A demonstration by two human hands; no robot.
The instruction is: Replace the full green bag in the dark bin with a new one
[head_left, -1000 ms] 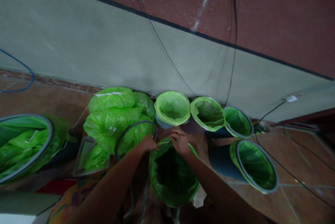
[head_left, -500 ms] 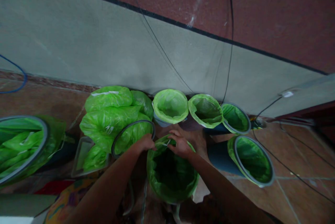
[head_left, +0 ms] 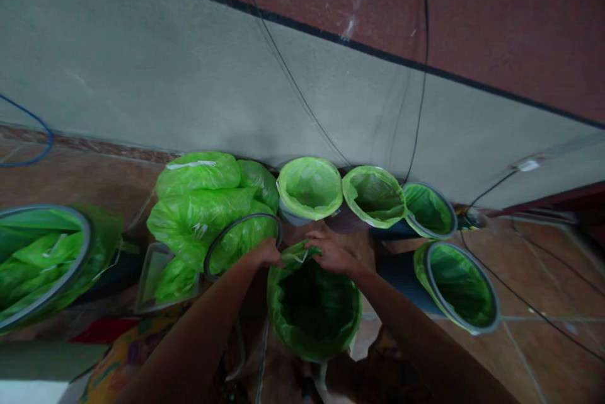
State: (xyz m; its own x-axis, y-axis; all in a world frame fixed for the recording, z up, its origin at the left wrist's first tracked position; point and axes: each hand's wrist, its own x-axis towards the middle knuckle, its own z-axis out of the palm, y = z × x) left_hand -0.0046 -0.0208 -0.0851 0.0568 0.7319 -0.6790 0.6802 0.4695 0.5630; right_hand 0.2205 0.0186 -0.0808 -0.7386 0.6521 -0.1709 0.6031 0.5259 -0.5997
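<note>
Right below me stands a bin lined with a green garbage bag (head_left: 314, 344), its inside dark. At the far side of its mouth my left hand (head_left: 268, 253) is closed on the bag's edge, thumb side up. My right hand (head_left: 331, 255) grips the same edge a little to the right, fingers closed on the plastic. Between the two hands the edge is drawn up, and a white drawstring (head_left: 301, 258) shows there. Just left of my left hand, a dark ring (head_left: 221, 237) leans over filled green bags (head_left: 201, 212).
Along the wall stand a white bin (head_left: 309, 186), a brown bin (head_left: 350, 218) and a blue bin (head_left: 430, 208), all green-lined. Another lined bin (head_left: 401, 281) tilts at right. At left are a large bin (head_left: 85, 259) holding green bags and a clear tub (head_left: 149, 275). Cables (head_left: 491, 188) cross the floor.
My right hand's fingers, raised and spread over the rim before, are now closed on the bag edge. The edge between my hands is pulled up straighter. The view has shifted slightly.
</note>
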